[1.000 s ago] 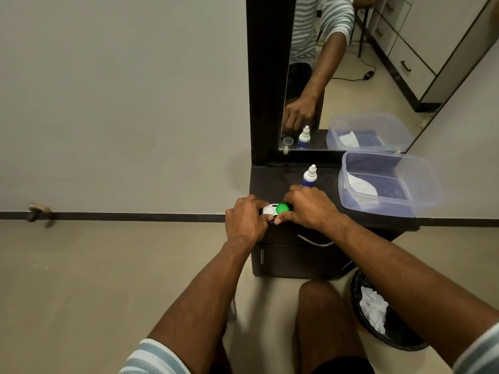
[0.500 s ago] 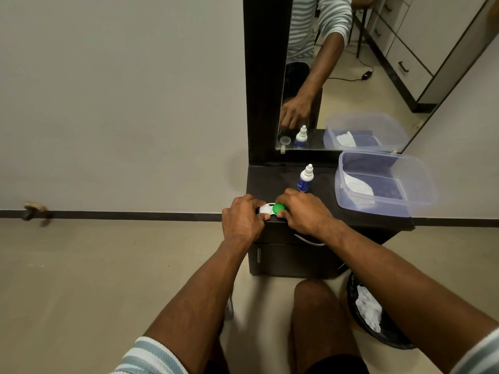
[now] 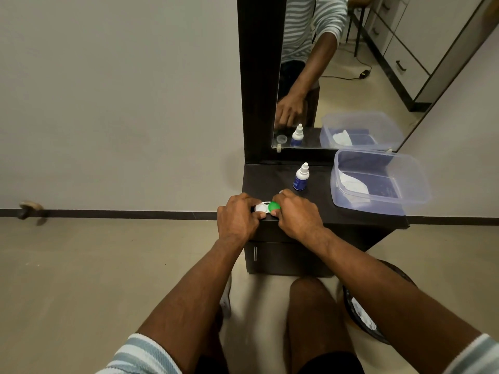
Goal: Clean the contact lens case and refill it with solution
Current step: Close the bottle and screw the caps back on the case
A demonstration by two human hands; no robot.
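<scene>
Left hand [image 3: 237, 215] pinches the contact lens case [image 3: 266, 207] steady at the cabinet's [image 3: 351, 220] near edge while right hand [image 3: 295, 211] grips its green cap [image 3: 274, 205], likely to twist it.

Counted on the bench [image 3: 351, 221]: 1 contact lens case [image 3: 266, 207] w/ 2 caps, 1 white [image 3: 261, 207] and 1 green [image 3: 274, 205]; 1 solution bottle [image 3: 300, 177]; 1 clear plastic tub [image 3: 378, 182] w/ 1 tissue [image 3: 353, 182] inside. 2 hands are seen, left hand [image 3: 237, 218] and right hand [image 3: 297, 215]. 1 bin [image 3: 378, 303] is on the floor, 1 mirror [image 3: 337, 71] behind.
</scene>
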